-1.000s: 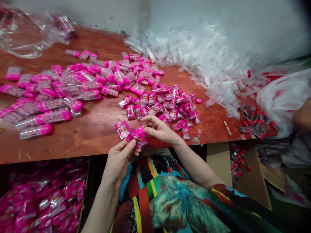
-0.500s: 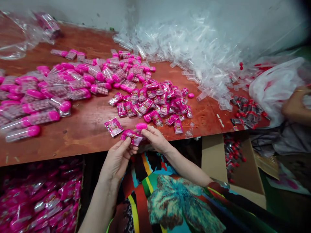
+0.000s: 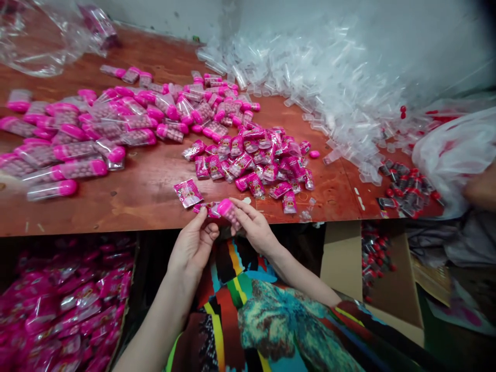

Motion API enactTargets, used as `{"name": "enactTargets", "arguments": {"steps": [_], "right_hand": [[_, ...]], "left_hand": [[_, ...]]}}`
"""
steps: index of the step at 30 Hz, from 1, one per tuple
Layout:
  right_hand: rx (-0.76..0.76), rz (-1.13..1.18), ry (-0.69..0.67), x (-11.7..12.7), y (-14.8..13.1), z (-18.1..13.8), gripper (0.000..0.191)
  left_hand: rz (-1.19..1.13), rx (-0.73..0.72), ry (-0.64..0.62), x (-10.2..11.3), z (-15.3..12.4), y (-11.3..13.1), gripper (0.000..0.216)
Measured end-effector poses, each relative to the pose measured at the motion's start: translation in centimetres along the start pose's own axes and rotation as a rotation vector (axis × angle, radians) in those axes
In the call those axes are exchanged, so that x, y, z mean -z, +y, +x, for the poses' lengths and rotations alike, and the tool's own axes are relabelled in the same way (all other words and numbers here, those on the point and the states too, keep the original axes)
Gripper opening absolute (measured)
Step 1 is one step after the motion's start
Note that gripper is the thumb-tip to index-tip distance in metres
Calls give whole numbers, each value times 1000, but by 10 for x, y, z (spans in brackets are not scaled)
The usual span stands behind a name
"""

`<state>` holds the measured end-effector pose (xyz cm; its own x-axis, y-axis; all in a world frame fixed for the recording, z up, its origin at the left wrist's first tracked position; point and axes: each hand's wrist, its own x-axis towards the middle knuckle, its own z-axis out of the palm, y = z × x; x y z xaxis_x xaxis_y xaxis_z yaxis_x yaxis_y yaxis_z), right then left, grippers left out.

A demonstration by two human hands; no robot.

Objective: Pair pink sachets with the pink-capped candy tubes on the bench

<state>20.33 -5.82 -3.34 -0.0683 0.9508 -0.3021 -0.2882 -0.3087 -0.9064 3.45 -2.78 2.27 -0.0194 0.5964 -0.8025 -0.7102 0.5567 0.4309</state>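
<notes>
Over the table's front edge, my right hand (image 3: pixel 256 230) grips a small clear bottle of pink beads (image 3: pixel 230 213) with its bright pink cap pointing up and left. My left hand (image 3: pixel 194 240) is closed with thumb and fingers on a shiny pink printed packet (image 3: pixel 212 208), partly hidden by the fingers and the bottle. Another pink packet (image 3: pixel 188 193) lies flat just beyond my left hand. Behind my hands is a heap of small filled pink packets (image 3: pixel 251 160).
Pink-capped bead bottles (image 3: pixel 93 124) are heaped at left on the reddish table (image 3: pixel 151 204). Clear empty tubes (image 3: pixel 302 67) pile against the wall. Red-capped bottles (image 3: pixel 411 188) lie at right, near a plastic bag (image 3: pixel 453 150) and another person's hand (image 3: pixel 482 188). Boxes (image 3: pixel 343 253) stand below.
The bottle in my right hand has turned, so its bead-filled body now shows and has come free of the packet. My view has shifted slightly left.
</notes>
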Motion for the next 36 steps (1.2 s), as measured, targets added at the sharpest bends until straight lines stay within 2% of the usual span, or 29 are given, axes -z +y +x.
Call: {"name": "enactTargets", "arguments": {"steps": [7, 16, 22, 28, 30, 34, 36], "right_hand": [[157, -203, 128, -2, 12, 2, 70], [226, -356, 211, -3, 19, -4, 51], [259, -399, 206, -5, 19, -7, 44], [399, -462, 182, -2, 24, -12, 43], [387, -435, 165, 0, 27, -11, 44], [214, -226, 66, 1, 34, -3, 53], [186, -187, 50, 0, 37, -1, 56]], "left_hand": [[-42, -24, 29, 2, 5, -5, 21], [-8, -92, -11, 8, 10, -10, 26], [0, -105, -40, 3, 5, -10, 24], [54, -102, -104, 4, 3, -8, 26], [86, -123, -138, 8, 6, -9, 31], [171, -179, -181, 17, 12, -12, 49], [204, -194, -196, 20, 13, -12, 56]]}}
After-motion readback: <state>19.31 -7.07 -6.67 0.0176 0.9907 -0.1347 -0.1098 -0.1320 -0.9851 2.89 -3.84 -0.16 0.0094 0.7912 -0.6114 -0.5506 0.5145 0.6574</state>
